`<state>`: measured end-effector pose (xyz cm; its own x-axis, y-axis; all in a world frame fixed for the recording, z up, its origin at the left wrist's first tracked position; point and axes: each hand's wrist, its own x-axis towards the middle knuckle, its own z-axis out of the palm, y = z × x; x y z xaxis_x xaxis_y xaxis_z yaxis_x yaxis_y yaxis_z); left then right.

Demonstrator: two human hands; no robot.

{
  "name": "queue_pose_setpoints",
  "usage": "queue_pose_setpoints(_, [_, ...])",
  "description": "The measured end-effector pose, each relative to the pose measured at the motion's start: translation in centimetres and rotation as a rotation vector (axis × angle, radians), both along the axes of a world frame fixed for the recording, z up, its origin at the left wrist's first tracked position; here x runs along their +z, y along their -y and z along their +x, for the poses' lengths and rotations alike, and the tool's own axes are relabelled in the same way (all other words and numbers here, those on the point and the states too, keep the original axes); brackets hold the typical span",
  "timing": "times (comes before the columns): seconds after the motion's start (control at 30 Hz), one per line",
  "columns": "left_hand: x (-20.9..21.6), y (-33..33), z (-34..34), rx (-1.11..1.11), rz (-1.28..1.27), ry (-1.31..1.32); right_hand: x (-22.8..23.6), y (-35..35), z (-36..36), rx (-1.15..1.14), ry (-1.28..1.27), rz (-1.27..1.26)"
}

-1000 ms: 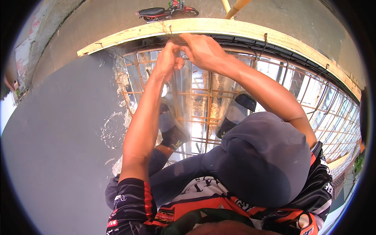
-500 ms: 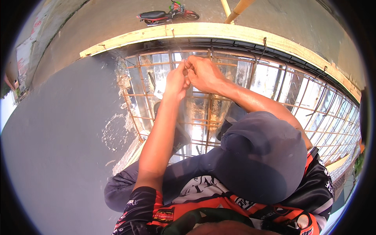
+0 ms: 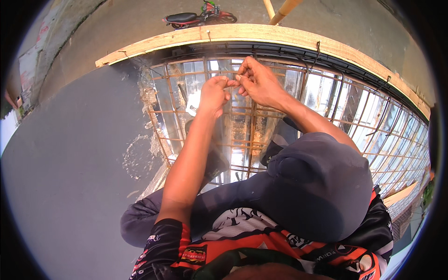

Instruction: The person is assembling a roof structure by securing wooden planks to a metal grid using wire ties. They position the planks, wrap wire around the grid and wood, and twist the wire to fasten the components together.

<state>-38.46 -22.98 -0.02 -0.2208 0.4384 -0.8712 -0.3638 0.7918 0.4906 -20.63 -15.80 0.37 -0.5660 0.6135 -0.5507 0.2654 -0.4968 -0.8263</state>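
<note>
My left hand [image 3: 215,95] and my right hand [image 3: 262,85] meet above a grid of rusty reinforcing bars [image 3: 252,133]. The left thumb and forefinger are pinched together, pointing toward the right hand. On the right, thumb and forefinger pinch close to the left fingertips, the other fingers loosely curled. Anything held between them is too small or hidden to make out. Shiny corrugated metal sheeting [image 3: 238,158] lies under the bars. A white patch [image 3: 193,102] shows beside the left wrist; its kind is unclear.
A long timber board [image 3: 261,32] runs along the far edge, with bent dark wires over it. Grey concrete [image 3: 74,154] spreads on the left, with a rough edge by the bars. Lower down beyond the board stand a red and black motorcycle [image 3: 200,17] and yellowish poles [image 3: 282,13]. My bent knees [image 3: 322,182] are close by.
My right hand has shifted to the right, drawing slightly away from the left hand, and its fingers have loosened. The left hand has stayed nearly in place, its forefinger now stretched rightward.
</note>
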Motion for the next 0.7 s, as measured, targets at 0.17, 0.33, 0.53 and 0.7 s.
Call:
queue_pose_setpoints(0.17, [-0.3,0.2,-4.1,-0.012,-0.033,-0.011,-1.2,6.0,2.2,0.35,-0.114,0.6])
queue_pose_setpoints(0.33, [1.9,-5.3,-9.4,-0.542,-0.178,-0.141,-1.7,4.7,1.1,0.396,-0.124,0.675])
queue_pose_setpoints(0.53, [1.9,-10.2,-10.6,-1.294,-0.047,-0.558,-0.1,-0.4,-0.9,0.0,-0.148,-0.105])
queue_pose_setpoints(0.7, [1.9,-10.2,-7.0,-1.326,0.161,-0.965,-0.9,-1.3,-4.2,-0.148,-0.22,-0.2])
